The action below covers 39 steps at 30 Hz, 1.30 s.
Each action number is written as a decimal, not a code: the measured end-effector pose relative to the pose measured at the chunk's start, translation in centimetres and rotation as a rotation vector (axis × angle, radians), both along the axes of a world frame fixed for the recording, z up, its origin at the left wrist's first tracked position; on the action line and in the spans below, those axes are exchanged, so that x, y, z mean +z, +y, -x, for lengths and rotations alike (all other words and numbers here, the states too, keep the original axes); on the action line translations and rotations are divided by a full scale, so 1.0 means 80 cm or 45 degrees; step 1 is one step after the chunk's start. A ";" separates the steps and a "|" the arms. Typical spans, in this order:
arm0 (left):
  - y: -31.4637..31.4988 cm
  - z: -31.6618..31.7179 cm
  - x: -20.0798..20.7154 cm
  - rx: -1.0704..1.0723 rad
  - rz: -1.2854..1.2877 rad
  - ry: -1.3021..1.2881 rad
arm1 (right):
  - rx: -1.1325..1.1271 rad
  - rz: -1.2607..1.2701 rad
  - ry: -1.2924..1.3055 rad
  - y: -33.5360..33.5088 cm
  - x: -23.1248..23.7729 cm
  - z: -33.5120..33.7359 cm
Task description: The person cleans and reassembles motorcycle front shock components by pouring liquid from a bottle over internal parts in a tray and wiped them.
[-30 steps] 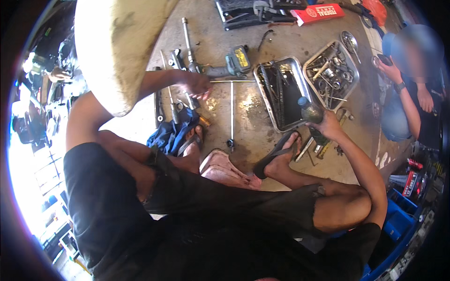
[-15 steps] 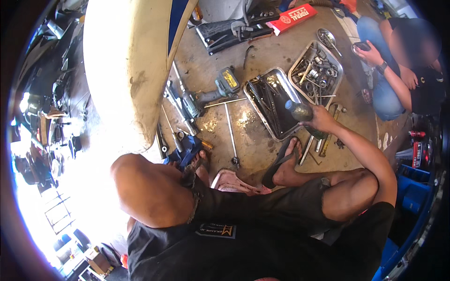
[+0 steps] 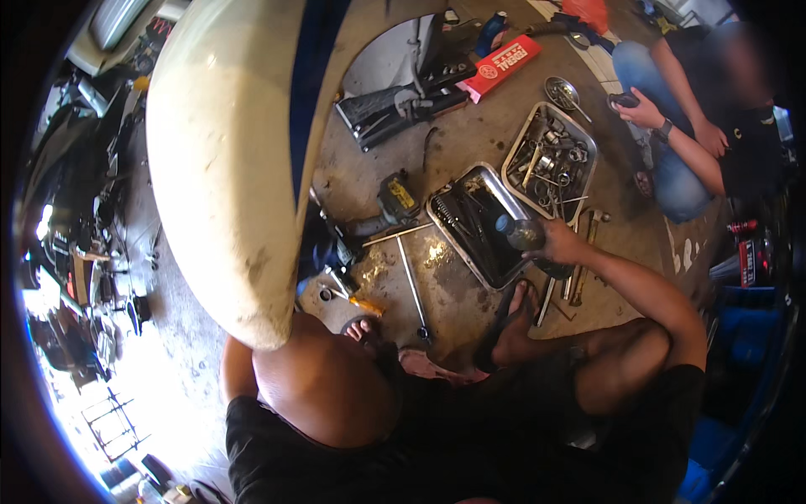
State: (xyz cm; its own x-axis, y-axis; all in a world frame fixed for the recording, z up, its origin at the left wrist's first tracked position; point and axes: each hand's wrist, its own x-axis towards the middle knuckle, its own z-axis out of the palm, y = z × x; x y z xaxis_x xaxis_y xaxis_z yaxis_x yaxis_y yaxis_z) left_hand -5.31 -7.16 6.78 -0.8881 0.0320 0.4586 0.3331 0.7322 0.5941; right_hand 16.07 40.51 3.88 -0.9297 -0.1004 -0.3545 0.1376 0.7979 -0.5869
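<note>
My right hand [image 3: 561,244] is wrapped round a dark bottle [image 3: 525,233] with a blue cap, tilted over the right side of a metal tray [image 3: 460,249]. Long coil springs [image 3: 457,214] and dark parts lie in that tray. On the left, my bent knee and a large cream fender [image 3: 227,168] with a blue stripe hide my left hand; only a bit of the upper arm shows. A dark blue cloth [image 3: 317,239] appears beside the fender's edge, blurred, and what holds it is hidden.
A second tray [image 3: 594,168] holds sockets and metal parts. A cordless power tool [image 3: 390,202], a T-handle wrench [image 3: 407,269], an orange-handled screwdriver [image 3: 365,307] and a hammer [image 3: 592,223] lie on the floor. A red box [image 3: 504,67] is farther off. Another person [image 3: 672,143] crouches at right, holding a dark object.
My view has shifted, so the fender covers more of the left side. The blue cloth has moved up from beside my left foot. The bottle stays in my right hand.
</note>
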 end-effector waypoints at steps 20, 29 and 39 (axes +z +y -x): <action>0.300 0.245 -0.133 -0.610 0.992 0.079 | 0.070 -0.088 -0.155 0.017 -0.031 0.020; 0.178 0.245 -0.121 -0.270 1.352 -0.017 | 0.052 -0.030 -0.050 0.002 -0.007 0.050; 0.011 0.193 -0.175 0.046 0.713 -0.652 | 0.098 -0.164 0.104 0.001 -0.018 0.027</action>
State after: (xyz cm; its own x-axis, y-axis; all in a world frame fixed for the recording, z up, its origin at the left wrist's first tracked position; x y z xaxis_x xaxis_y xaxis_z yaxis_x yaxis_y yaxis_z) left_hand -20.73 -6.27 -7.25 -0.9906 0.1051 -0.0876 0.0854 0.9751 0.2046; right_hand 13.91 40.62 2.44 -0.9472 -0.1311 -0.2926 0.0291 0.8736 -0.4858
